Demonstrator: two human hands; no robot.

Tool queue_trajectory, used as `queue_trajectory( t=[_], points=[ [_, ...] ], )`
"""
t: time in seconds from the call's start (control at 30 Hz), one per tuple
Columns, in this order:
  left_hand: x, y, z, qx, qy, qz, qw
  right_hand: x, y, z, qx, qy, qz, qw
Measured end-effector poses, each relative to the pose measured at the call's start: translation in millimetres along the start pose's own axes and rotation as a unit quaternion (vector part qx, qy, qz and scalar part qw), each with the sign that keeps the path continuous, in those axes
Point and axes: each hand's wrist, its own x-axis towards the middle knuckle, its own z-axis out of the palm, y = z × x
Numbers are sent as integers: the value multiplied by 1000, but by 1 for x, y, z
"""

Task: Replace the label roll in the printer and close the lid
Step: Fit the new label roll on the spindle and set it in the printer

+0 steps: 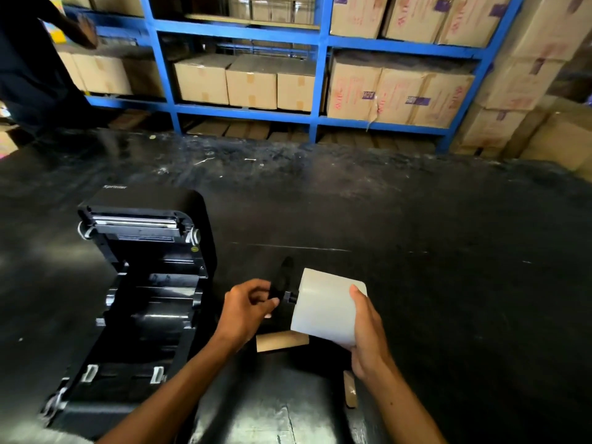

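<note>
A black label printer [141, 283] sits open at the left of the black table, its lid [150, 213] tilted back and its roll bay bare. My right hand [368, 334] grips a white label roll [323, 302] just right of the printer. My left hand [246, 309] pinches a black spindle holder [283, 283] whose shaft enters the roll's left end. An empty brown cardboard core [282, 341] lies on the table under the roll.
A second brown cardboard piece [350, 392] lies near my right forearm. Blue shelving [320, 75] stacked with cardboard boxes [253, 81] stands beyond the table. Another person in dark clothes [35, 59] stands at the far left. More boxes pile at the right.
</note>
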Motion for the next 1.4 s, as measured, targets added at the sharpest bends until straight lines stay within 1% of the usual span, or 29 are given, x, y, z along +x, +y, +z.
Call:
queue_trajectory(
  t=[0.07,0.2,0.27,0.37,0.47,0.53,0.6,0.67,0.73,0.83,0.9,0.97,1.07,1.13,1.2,1.4],
  points=[
    [-12,10,-4,5,5,37,999,0,0,8,5,-14,8,1000],
    [-31,14,-17,118,72,102,985,-2,1,22,11,-50,27,998],
    [-40,10,-23,170,89,126,973,-4,1,29,11,-64,32,997],
    [-50,4,-32,207,92,140,964,-9,0,41,3,-79,29,996],
    [-54,-1,-44,207,84,139,965,-14,4,51,2,-80,24,997],
    [-58,-3,-51,184,75,158,967,-17,7,59,1,-81,20,997],
    [-62,-3,-56,126,61,159,977,-19,8,66,-1,-84,19,996],
    [-65,0,-63,45,57,114,991,-22,8,74,-9,-93,13,996],
    [-65,4,-73,-27,61,56,996,-28,9,83,-22,-103,0,994],
    [-63,14,-92,-158,57,-24,986,-38,11,100,-36,-102,-27,994],
    [-63,22,-108,-212,56,-66,973,-46,12,115,-48,-100,-51,993],
    [-65,27,-124,-227,43,-88,969,-54,16,133,-53,-103,-78,990],
    [-73,29,-149,-233,9,-56,971,-69,26,164,-60,-95,-114,987],
    [-76,26,-166,-239,34,-57,969,-79,35,185,-78,-94,-131,984],
    [-75,19,-186,-239,60,-77,966,-90,46,205,-107,-89,-144,980],
    [-70,3,-229,-246,47,-121,960,-104,66,247,-114,-88,-152,978]
  ],
)
